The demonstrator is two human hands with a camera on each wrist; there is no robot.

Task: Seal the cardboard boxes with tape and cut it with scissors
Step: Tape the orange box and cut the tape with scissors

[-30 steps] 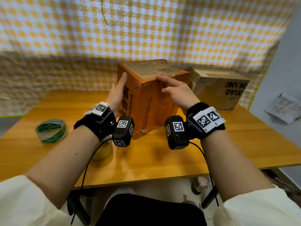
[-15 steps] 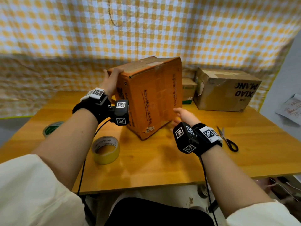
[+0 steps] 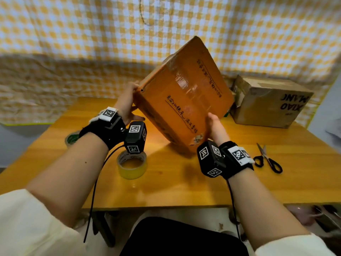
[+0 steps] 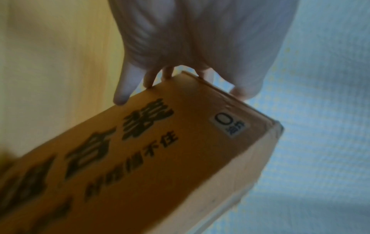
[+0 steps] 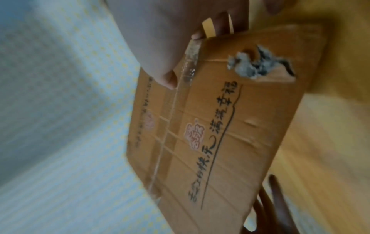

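Hands [image 3: 127, 106] [image 3: 215, 126] grip glossy, taped orange cardboard box [image 3: 184, 97]; tilted.

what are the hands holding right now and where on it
Both hold the tilted orange box: left hand grips its upper-left corner, right hand its lower edge.

Box [image 5: 210, 126] is held tilted, printed face toward camera. Its upper edge is gripped by right hand [image 5: 160, 31], thumb pressed beside a clear tape strip [image 5: 174, 101] run down the face. A torn patch [image 5: 258, 64] is seen near the top corner. Background is blurred.
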